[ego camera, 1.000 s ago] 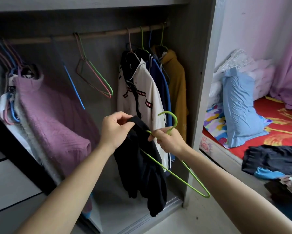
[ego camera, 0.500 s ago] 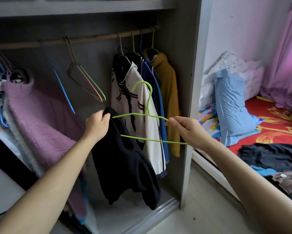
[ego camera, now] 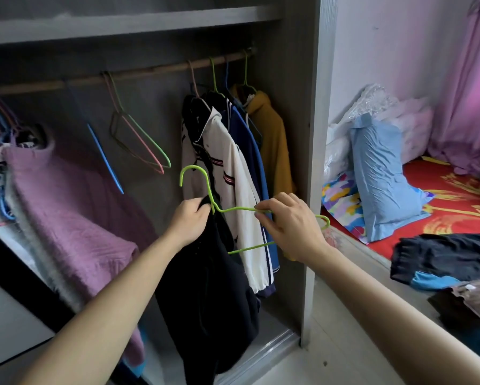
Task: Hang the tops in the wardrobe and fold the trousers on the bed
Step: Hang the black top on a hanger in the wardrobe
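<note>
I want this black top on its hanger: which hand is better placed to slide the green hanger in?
Probably the right hand: it pinches the green hanger by its arm, while the left hand grips the black top near the hanger's neck.

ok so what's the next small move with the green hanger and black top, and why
Probably slide the bare arm of the green wire hanger into the other shoulder of the black fabric top: the left hand grips its collar at the hanger's neck, while the right hand pinches wire outside the fabric, so the top hangs from one side only.
</note>
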`<state>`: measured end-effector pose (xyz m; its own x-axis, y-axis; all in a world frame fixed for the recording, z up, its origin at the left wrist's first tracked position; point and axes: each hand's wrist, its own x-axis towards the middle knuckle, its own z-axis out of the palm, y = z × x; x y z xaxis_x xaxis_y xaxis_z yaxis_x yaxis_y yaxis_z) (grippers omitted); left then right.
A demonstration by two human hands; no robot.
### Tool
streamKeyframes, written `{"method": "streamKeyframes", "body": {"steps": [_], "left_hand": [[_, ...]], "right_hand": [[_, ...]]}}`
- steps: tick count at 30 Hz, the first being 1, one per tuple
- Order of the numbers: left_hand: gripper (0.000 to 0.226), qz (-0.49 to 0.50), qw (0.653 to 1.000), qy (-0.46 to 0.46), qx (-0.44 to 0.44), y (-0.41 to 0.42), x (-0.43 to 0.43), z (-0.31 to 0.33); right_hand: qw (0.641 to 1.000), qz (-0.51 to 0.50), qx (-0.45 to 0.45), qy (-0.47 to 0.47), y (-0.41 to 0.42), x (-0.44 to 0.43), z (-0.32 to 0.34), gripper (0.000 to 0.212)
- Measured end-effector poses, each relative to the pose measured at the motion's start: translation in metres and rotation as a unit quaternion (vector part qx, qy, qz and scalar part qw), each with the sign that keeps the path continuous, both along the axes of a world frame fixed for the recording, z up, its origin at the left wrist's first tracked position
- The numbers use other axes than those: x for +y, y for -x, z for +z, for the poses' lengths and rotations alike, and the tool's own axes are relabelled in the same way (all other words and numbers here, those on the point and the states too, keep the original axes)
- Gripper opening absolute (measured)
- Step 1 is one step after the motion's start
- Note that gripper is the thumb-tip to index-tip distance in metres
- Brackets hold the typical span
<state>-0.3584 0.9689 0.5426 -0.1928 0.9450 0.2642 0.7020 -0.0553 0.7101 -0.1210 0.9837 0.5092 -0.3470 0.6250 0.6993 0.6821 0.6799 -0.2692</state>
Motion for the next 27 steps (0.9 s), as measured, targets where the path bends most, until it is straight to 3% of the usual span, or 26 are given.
{"method": "streamKeyframes", "body": {"steps": [4, 6, 10, 15, 19, 21, 23, 27], "left_hand": [[0.035, 0.062, 0.998, -0.028, -0.002, 0.006, 0.0, -0.001], [0.035, 0.078, 0.996, -0.044, -0.006, 0.007, 0.001, 0.001], [0.035, 0.076, 0.994, -0.079, -0.004, -0.001, 0.0, 0.009], [0.031, 0.058, 0.991, -0.119, 0.0, -0.016, -0.003, 0.02], [0.03, 0.037, 0.991, -0.129, -0.012, -0.016, -0.005, 0.024], [0.03, 0.034, 0.991, -0.126, -0.014, -0.013, -0.005, 0.022], [0.031, 0.035, 0.992, -0.121, -0.014, -0.01, -0.005, 0.019], [0.033, 0.058, 0.992, -0.111, 0.01, 0.003, -0.001, 0.013]], "right_hand": [[0.99, -0.058, -0.026, -0.125, -0.003, -0.008, -0.021, 0.036], [0.988, -0.026, -0.023, -0.154, 0.002, -0.014, -0.033, 0.035], [0.987, 0.145, -0.059, 0.02, 0.02, -0.027, -0.052, 0.026], [0.987, 0.131, -0.026, 0.094, 0.039, -0.023, -0.068, 0.039], [0.959, 0.182, 0.017, 0.217, 0.039, -0.016, -0.06, 0.039], [0.948, 0.208, -0.006, 0.241, 0.032, -0.011, -0.051, 0.043], [0.949, 0.224, -0.087, 0.207, 0.023, -0.009, -0.04, 0.034], [0.952, 0.168, -0.256, -0.002, 0.006, -0.015, -0.03, 0.027]]}}
